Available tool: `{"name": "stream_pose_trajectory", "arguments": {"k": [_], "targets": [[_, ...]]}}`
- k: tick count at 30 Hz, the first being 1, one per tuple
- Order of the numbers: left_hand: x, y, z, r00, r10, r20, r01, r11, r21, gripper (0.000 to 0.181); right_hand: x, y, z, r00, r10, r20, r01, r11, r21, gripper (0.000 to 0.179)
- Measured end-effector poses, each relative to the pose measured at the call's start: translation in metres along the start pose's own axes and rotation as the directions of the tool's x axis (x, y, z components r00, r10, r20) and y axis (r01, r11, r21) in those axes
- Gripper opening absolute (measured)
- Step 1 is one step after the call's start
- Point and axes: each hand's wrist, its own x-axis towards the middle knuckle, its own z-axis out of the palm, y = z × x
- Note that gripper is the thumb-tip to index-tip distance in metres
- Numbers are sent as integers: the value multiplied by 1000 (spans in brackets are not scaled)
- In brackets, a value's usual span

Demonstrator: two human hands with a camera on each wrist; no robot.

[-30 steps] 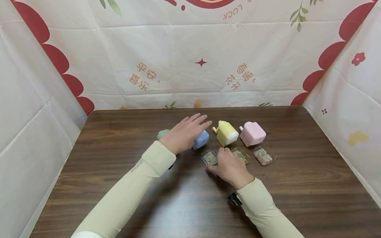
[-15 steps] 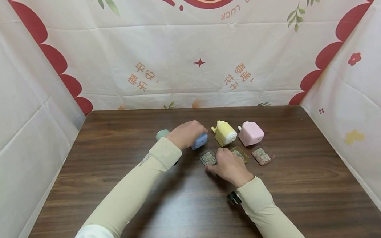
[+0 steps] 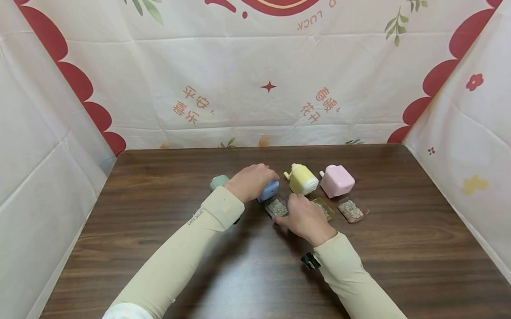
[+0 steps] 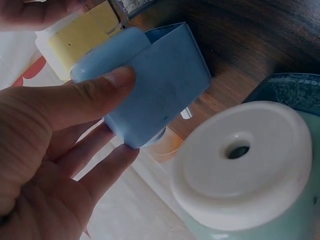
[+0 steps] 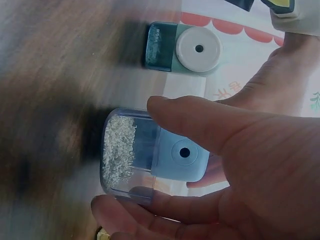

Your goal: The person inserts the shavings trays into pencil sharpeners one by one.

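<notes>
My left hand (image 3: 250,182) grips the blue pencil sharpener (image 4: 155,85), thumb on one side and fingers on the other. In the left wrist view the drawer opening of the sharpener faces the table. My right hand (image 3: 305,217) pinches a clear shavings drawer (image 5: 120,155) by its two sides, thumb on one and fingers on the other. Pale shavings lie in that drawer. It sits right in front of the blue sharpener and overlaps its body in the right wrist view. The green sharpener (image 5: 199,48) with a white round face stands to the left, its tinted drawer in place.
A yellow sharpener (image 3: 301,178) and a pink sharpener (image 3: 337,180) stand to the right of the blue one. Before them lie a yellow-tinted drawer (image 3: 325,208) and a pink-tinted drawer (image 3: 351,211), both with shavings. A printed cloth (image 3: 232,63) hangs behind the brown table (image 3: 228,288).
My left hand's fingers, extended over the blue sharpener a second ago, have closed round it. My right hand has shifted slightly forward and left with the clear drawer, toward the blue sharpener.
</notes>
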Motion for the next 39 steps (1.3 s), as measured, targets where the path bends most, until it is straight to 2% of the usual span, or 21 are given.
{"name": "stream_pose_trajectory", "arguments": {"k": [9, 22, 30, 34, 39], "targets": [[1, 2, 1, 1000, -23, 14, 24, 1000, -20, 36, 0, -4, -2, 999, 20, 27, -20, 1000, 11, 44], [4, 3, 2, 1000, -18, -4, 18, 1000, 0, 33, 16, -5, 7, 999, 31, -34, -29, 997, 74, 42], [4, 3, 2, 1000, -19, -11, 19, 1000, -9, 30, 26, -6, 16, 996, 52, -75, -42, 991, 128, 53], [3, 2, 2, 1000, -22, -7, 22, 1000, -15, 29, 28, -8, 18, 994, 43, -100, -25, 984, 177, 49], [3, 0, 2, 1000, -21, -3, 21, 1000, -5, 28, 32, -8, 20, 989, -6, -146, 37, 978, 206, 47]]}}
